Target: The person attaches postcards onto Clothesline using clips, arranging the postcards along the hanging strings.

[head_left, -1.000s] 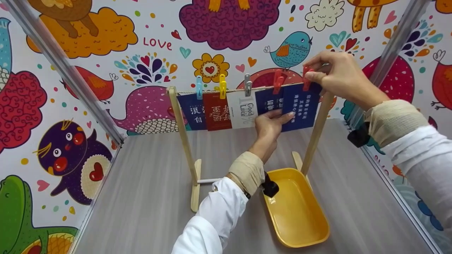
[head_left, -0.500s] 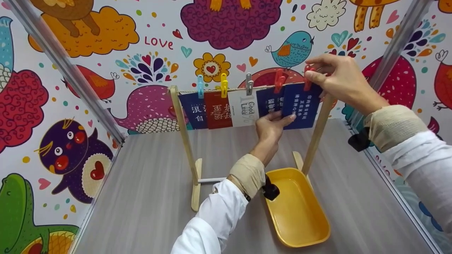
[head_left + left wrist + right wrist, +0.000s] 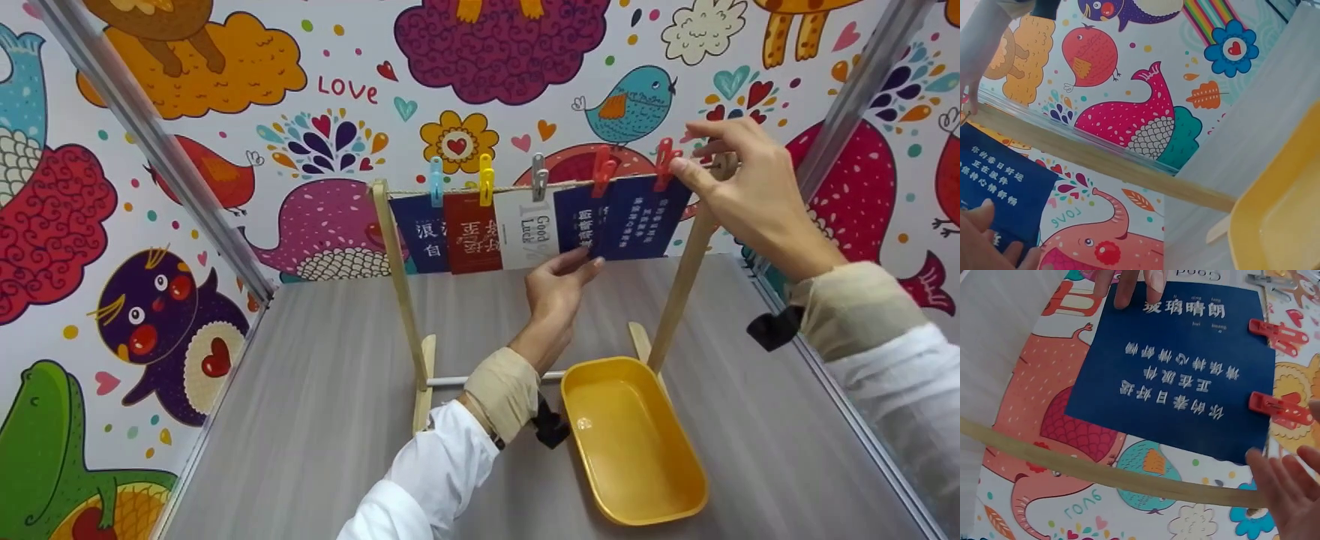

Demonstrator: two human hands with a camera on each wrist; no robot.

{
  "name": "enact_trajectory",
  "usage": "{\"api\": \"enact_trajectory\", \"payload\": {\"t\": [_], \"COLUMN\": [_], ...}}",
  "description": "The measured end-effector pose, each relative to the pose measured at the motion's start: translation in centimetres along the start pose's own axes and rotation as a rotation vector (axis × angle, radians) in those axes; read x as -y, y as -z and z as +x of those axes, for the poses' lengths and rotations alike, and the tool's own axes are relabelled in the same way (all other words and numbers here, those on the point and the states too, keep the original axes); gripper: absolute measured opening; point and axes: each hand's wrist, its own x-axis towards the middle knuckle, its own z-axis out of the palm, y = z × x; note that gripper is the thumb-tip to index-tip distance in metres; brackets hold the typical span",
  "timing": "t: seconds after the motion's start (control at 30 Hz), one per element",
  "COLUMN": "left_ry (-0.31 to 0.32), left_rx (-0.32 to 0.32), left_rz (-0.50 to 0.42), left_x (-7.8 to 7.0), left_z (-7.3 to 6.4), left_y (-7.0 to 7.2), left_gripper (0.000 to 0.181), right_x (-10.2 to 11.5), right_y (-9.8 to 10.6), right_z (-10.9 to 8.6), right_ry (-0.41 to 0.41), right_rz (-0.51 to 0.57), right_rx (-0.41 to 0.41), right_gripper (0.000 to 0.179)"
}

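Observation:
A dark blue card (image 3: pixel 641 217) with white lettering hangs at the right end of a string, under a red clothespin (image 3: pixel 664 163). It overlaps another blue card (image 3: pixel 1185 308), which a second red clothespin (image 3: pixel 602 171) holds. My right hand (image 3: pixel 757 195) is beside the end clothespin, its fingers spread; the right wrist view shows a gap between them. My left hand (image 3: pixel 555 296) is at the lower edge of the two blue cards, fingers loosely extended. Whether its fingertips still touch a card is hard to tell.
Further left hang a white card (image 3: pixel 517 240), a red card (image 3: pixel 472 247) and another blue card (image 3: pixel 418 240), under grey, yellow and light blue clothespins. A wooden frame (image 3: pixel 401 262) carries the string. A yellow tray (image 3: pixel 686 450) stands by its right foot.
My right hand has let go of the end red clothespin and drawn back right. My left hand has slid down and left from its hold on the end blue card.

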Motion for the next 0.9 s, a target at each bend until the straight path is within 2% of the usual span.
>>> {"api": "enact_trajectory", "payload": {"t": [0.1,0.23,0.4,0.57,0.77,0.83,0.9], "left_ry": [-0.036,-0.087,-0.191,-0.326,-0.489,-0.533,-0.568], "left_rx": [0.004,0.005,0.001,-0.014,-0.034,-0.047,-0.078], "left_rz": [-0.004,0.014,0.139,0.258,0.365,0.422,0.513], "left_x": [0.2,0.5,1.4,3.1,5.3,6.0,6.9], "left_z": [-0.1,-0.4,-0.7,-2.0,-4.1,-4.5,-4.8], "left_y": [1.1,3.1,6.1,10.0,15.5,17.2,18.6], "left_gripper": [0.022,0.021,0.027,0.032,0.036,0.038,0.04], "right_x": [0.4,0.6,-0.4,-1.9,-4.7,-5.6,-6.6], "right_y": [-0.1,-0.3,-0.8,-1.4,-1.3,-1.3,-1.4], "right_z": [-1.2,-3.5,-6.1,-8.8,-12.3,-13.2,-14.1], "right_ry": [-0.016,0.04,0.149,0.162,0.078,0.066,0.087], "right_rz": [-0.001,-0.002,-0.032,-0.046,-0.106,-0.141,-0.171], "right_rx": [-0.041,-0.107,-0.154,-0.162,-0.115,-0.101,-0.1], "right_gripper": [0.05,0.046,0.044,0.04,0.043,0.046,0.05]}}
